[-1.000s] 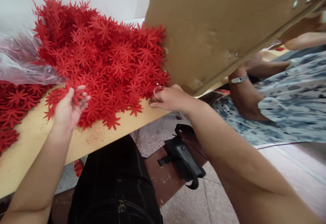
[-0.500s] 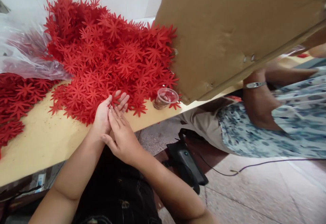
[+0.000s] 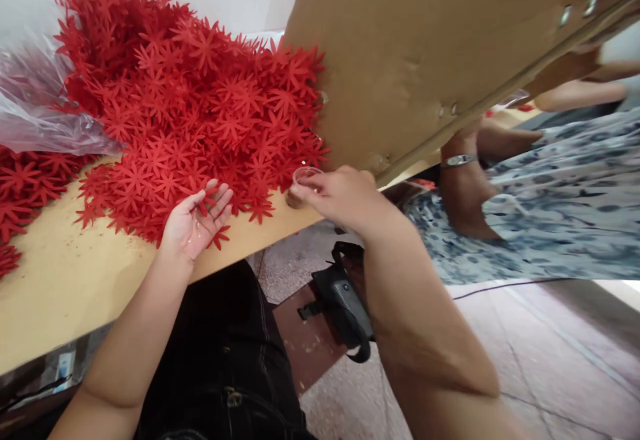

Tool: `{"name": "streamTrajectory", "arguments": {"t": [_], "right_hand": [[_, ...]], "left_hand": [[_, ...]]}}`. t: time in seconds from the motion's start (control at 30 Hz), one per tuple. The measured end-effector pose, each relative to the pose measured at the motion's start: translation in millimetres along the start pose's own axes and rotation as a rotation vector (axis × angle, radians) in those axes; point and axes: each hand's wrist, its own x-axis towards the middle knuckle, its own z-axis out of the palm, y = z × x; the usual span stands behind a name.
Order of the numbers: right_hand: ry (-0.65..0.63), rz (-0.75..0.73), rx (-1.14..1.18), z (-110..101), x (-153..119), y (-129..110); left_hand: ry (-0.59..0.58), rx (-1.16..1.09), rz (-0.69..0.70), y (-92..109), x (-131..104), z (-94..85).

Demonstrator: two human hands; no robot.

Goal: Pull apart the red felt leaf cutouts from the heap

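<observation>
Red flower piece in left hand, loosely held, palm up; looks light, thin, bendy, best taken near its centre. Hands apart: right hand at clear cup on counter, grip unclear. Red pile beyond.

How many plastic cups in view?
1: a clear cup, on the table beside the big red heap, at the fingers of the right hand. Others may be hidden behind the cardboard.
</observation>
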Motion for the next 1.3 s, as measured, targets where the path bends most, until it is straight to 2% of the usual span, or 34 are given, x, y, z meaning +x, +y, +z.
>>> {"name": "streamTrajectory", "arguments": {"t": [0.1,0.2,0.3,0.4,0.53,0.63,0.7,0.87,1.03,1.1,1.17,1.23,1.3], "right_hand": [[-0.175,-0.044,-0.169,15.4,18.1,0.6],[-0.229,-0.047,-0.197,25.0,30.5,-0.7],[-0.216,-0.035,-0.209,25.0,32.3,0.5],[-0.201,-0.094,-0.204,16.3,24.3,3.0],[-0.086,-0.132,-0.12,-2.9,16.3,10.5],[-0.004,-0.084,-0.1,-10.4,27.0,18.7],[0.01,-0.039,-0.16,-7.9,40.5,21.2],[-0.261,0.026,-0.177,10.4,67.5,12.1],[-0.267,0.043,-0.191,12.1,69.5,15.1],[-0.205,0.024,-0.167,5.2,63.4,18.5],[-0.03,-0.029,-0.073,-2.4,52.8,14.3],[0.198,-0.137,0.135,-5.6,39.3,-2.4],[0.315,-0.287,0.416,0.1,26.5,-30.0]], "left_hand": [[-0.028,-0.01,-0.033,-5.5,-2.1,6.1],[-0.054,-0.003,-0.043,-8.4,-5.9,13.5],[-0.065,0.009,-0.042,-9.5,-8.4,17.4],[-0.06,0.003,-0.058,-10.6,-8.1,16.8],[-0.042,-0.009,-0.065,-11.6,-5.9,13.9],[-0.035,-0.011,-0.062,-11.3,-5.0,13.1],[-0.044,-0.007,-0.058,-11.2,-4.9,12.8],[-0.076,0.02,-0.055,-10.8,-6.6,10.6],[-0.074,0.036,-0.044,-9.6,-7.8,9.8],[-0.087,0.037,-0.043,-10.8,-7.0,10.6],[-0.107,0.048,-0.053,-13.4,-6.1,12.2],[-0.136,0.059,-0.078,-17.1,-5.8,15.1],[-0.163,0.056,-0.107,-20.9,-6.2,19.2]]}}
